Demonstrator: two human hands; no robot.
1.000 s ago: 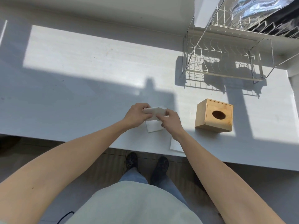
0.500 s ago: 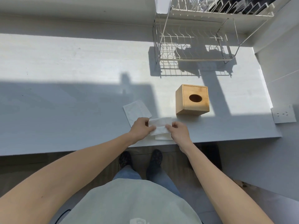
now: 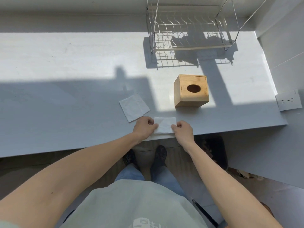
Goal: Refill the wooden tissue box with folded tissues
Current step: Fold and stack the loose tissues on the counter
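Observation:
A folded white tissue (image 3: 165, 124) lies flat near the counter's front edge. My left hand (image 3: 144, 127) pinches its left side and my right hand (image 3: 182, 131) pinches its right side. Under it, another white sheet (image 3: 162, 136) shows at the counter edge. A second folded tissue (image 3: 134, 107) lies flat just left and behind, touching nothing. The wooden tissue box (image 3: 191, 90) stands upright behind my right hand, its oval top opening dark, with no tissue showing in it.
A wire dish rack (image 3: 189, 30) stands at the back right of the white counter (image 3: 65, 79). A wall with a socket plate (image 3: 288, 102) closes the right side. The counter's front edge runs just under my hands; my feet are below it.
Both hands have brought the tissue down from the air onto the counter near the front edge and flattened it. My view has shifted, so the box now sits further back.

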